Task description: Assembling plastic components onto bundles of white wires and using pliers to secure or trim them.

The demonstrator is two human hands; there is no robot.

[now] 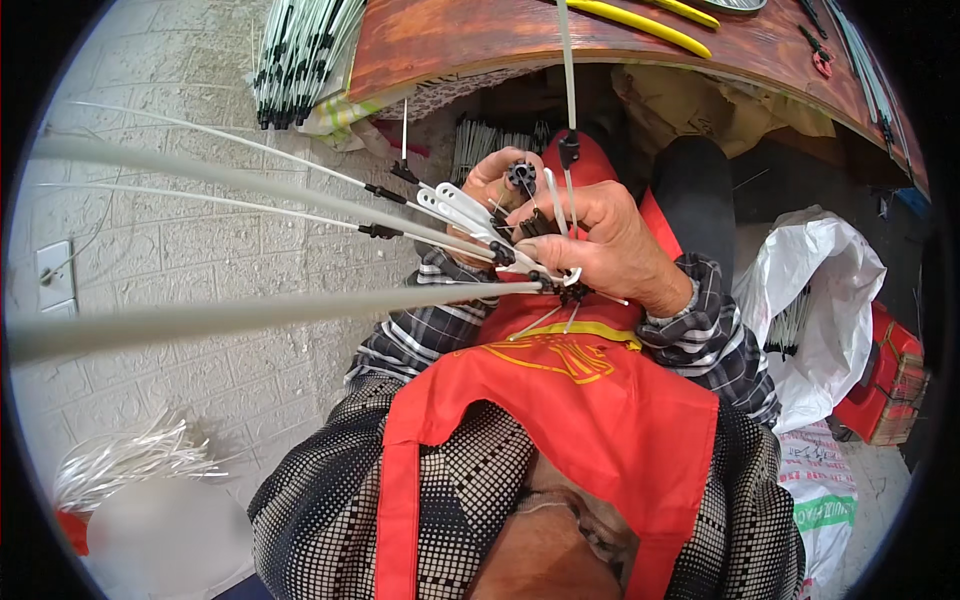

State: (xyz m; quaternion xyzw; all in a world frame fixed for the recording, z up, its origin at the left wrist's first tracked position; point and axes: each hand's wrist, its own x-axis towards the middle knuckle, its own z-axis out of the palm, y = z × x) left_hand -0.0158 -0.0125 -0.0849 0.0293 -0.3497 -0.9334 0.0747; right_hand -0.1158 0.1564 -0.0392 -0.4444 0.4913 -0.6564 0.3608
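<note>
Above my lap, both hands are closed on an umbrella-like rod frame [440,238], whose pale rods fan out to the left and upward from black joints. My left hand [490,185] grips it from the far left side, beside a small black toothed hub [521,176]. My right hand [605,240] pinches the near right side, thumb and fingers pressed together around dark small parts partly hidden there. White plastic strips with holes [453,208] stick out between the hands. One rod [570,70] rises through a black joint toward the table.
A brown wooden table [450,45] curves across the far side, with yellow-handled pliers [640,25] on it. Bundled rods [305,60] hang at its left edge. A white sack [815,290] and a red box [885,375] stand right; white strands [140,465] lie lower left.
</note>
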